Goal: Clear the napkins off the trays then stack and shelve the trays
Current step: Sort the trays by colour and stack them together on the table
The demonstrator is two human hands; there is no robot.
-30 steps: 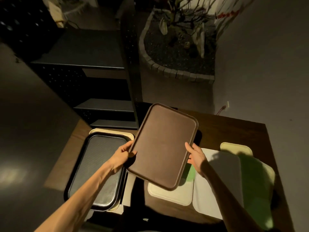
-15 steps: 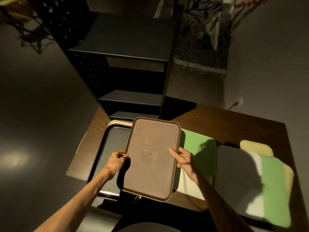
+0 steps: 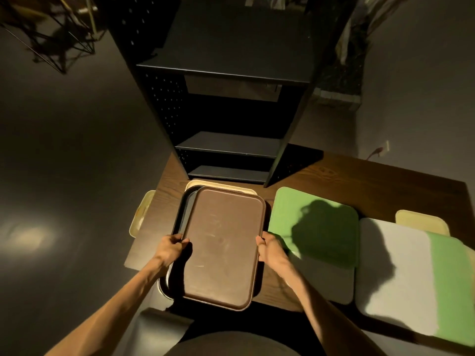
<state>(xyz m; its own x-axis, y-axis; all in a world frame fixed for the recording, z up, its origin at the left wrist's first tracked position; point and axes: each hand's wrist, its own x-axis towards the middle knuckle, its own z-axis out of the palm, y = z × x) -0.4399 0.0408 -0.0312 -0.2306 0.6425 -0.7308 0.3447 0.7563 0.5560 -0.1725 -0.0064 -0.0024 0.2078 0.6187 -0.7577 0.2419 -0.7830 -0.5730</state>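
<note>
I hold a brown tray (image 3: pixel 223 247) by its two long edges, my left hand (image 3: pixel 171 249) on the left edge and my right hand (image 3: pixel 270 249) on the right. It sits over a black tray (image 3: pixel 180 217), which lies on a cream tray (image 3: pixel 221 187). To the right lie a green napkin (image 3: pixel 316 227) on a pale tray (image 3: pixel 329 283), then a white and green napkin (image 3: pixel 411 273) over another tray, with a cream tray (image 3: pixel 421 224) behind. A further cream tray (image 3: pixel 141 217) pokes off the table's left edge.
A dark metal shelf unit (image 3: pixel 226 147) with several open shelves stands at the back of the wooden table (image 3: pixel 359 183), straight ahead. Dark floor lies to the left. A wall with a cable is at the far right.
I have swung the brown tray from above the right-hand trays leftward and down over the black tray. My view has turned to face the shelf unit.
</note>
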